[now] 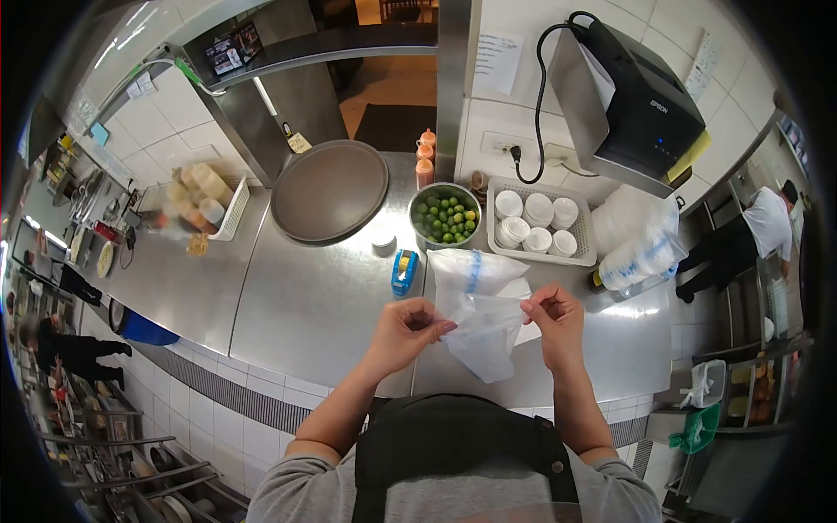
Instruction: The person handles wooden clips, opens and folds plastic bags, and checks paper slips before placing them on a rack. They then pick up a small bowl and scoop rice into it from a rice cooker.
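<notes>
A thin, clear plastic bag (482, 336) hangs between my hands above the steel counter's front part. My left hand (408, 331) pinches its left edge between thumb and fingers. On the other side, my right hand (554, 318) grips the upper right edge the same way. Just behind the bag lies a white plastic packet (475, 271) with blue print, partly covered by it. A blue tape dispenser (404, 272) stands beyond my left hand. What lies under the bag, a white sheet-like thing (528, 329), is mostly hidden.
Behind are a steel bowl of limes (445, 214), a basket (586, 254) of small white cups, orange squeeze bottles (425, 161) and a round brown tray (330, 192). Stacked wrapped containers (641, 261) stand right. An Epson printer (649, 96) overhangs the counter. Co-workers (758, 231) (74, 353) stand at both sides.
</notes>
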